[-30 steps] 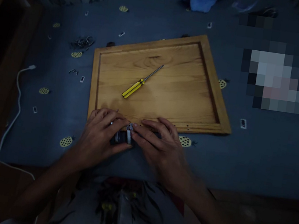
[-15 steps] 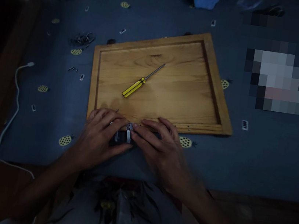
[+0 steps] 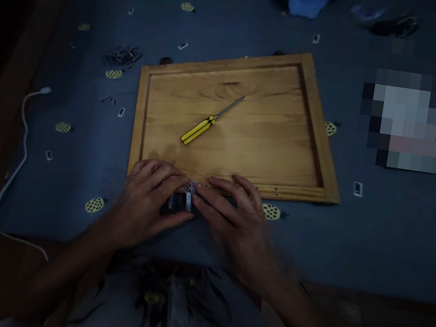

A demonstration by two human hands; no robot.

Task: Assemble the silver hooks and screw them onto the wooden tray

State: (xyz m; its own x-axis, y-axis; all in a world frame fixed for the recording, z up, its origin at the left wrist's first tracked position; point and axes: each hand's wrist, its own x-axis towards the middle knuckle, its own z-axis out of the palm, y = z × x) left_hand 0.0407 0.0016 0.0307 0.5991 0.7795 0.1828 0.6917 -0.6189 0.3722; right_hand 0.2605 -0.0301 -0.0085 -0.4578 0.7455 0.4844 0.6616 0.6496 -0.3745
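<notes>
A framed wooden panel (image 3: pixel 222 131) lies flat, its long near edge under both my hands. At that edge is a small silver metal bracket (image 3: pixel 189 197) with round holes in its upper plate. Curled around its left side, my left hand (image 3: pixel 153 189) has its thumb below and fingers on the frame. My right hand (image 3: pixel 231 209) presses its fingertips on the bracket's right side, the other fingers resting on the frame edge. A thin metal tip (image 3: pixel 172 163) pokes out above my left fingers; the rest is hidden. On the panel lies a yellow-handled screwdriver (image 3: pixel 198 129).
Loose screws (image 3: pixel 109 100) and a dark pile of small hardware (image 3: pixel 123 56) lie left of the panel on the blue patterned cloth (image 3: pixel 78 176). A white cable (image 3: pixel 22 152) runs down the left. A blue cloth (image 3: pixel 306 0) sits at the back; a blurred-out patch is at right.
The view has shifted slightly, so the panel and screwdriver sit a little more to the right and lower. Both hands keep their places on the bracket.
</notes>
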